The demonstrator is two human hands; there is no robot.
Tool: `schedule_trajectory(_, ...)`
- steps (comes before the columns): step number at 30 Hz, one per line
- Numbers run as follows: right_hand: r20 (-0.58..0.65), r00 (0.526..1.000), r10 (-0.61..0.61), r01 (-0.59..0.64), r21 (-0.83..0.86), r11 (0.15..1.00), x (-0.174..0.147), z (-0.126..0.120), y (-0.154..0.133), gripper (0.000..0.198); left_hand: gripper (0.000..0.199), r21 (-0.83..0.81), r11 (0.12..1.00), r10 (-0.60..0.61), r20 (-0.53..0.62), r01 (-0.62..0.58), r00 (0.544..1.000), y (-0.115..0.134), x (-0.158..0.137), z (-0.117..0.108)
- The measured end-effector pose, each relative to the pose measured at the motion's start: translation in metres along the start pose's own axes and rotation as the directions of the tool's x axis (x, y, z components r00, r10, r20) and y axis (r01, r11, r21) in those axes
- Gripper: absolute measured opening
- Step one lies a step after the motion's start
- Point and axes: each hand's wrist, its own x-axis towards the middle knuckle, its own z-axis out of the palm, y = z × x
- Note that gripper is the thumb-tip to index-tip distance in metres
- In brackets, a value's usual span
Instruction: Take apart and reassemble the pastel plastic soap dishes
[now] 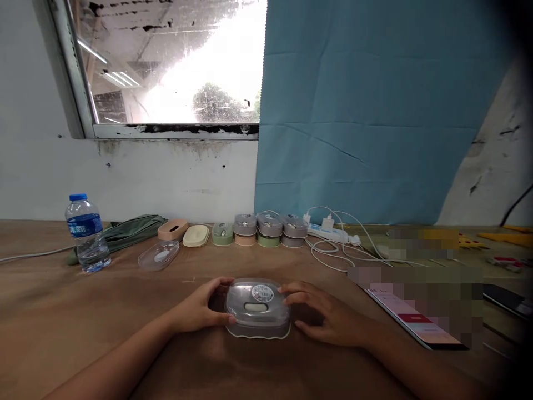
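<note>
A small grey plastic box with a clear lid (241,293) sits on the table in front of me. A round printed sticker and an oval slot with something pale inside show on its top. My left hand (210,308) holds the box's left end, thumb at the front corner and fingers round the back. At the right end, the fingertips of my right hand (318,312) touch the lid's back corner. That hand's fingers are spread, and its thumb stands apart from the box's side.
Behind are similar boxes (245,225), some stacked, a cream lid-like piece (195,236), a peach slotted cover (172,229) and a loose clear lid (159,255). A water bottle (88,236) stands left. A power strip (328,232) with cables and a phone (416,316) lie right.
</note>
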Motion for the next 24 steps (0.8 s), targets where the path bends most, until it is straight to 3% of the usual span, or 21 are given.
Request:
schedule_trajectory(4,0.02,1.0,-0.02,0.02,-0.044,0.999,0.0,0.002,-0.004,0.047,0.069,0.073,0.997,0.033,0.022,-0.034,0.999,0.005,-0.002,-0.001)
schedule_trajectory(9,0.07,0.997,0.041,-0.035,-0.084,0.996,-0.004,0.008,-0.002,0.071,0.068,0.268,0.957,0.103,0.037,-0.109,0.994,0.006,0.0,0.0)
schedule_trajectory(13,0.055,0.996,0.064,-0.061,-0.062,0.996,-0.006,0.011,-0.002,0.068,0.054,0.488,0.871,0.109,-0.085,-0.054,0.99,0.002,0.003,-0.005)
schedule_trajectory(18,-0.017,0.995,0.1,-0.098,0.087,0.991,-0.003,0.02,-0.003,0.066,0.029,0.619,0.785,0.107,-0.166,0.019,0.98,-0.004,0.005,-0.018)
schedule_trajectory(24,-0.104,0.993,-0.063,0.088,0.257,0.963,0.009,0.033,0.017,0.059,0.024,0.649,0.758,0.092,-0.199,0.061,0.976,-0.008,0.006,-0.026)
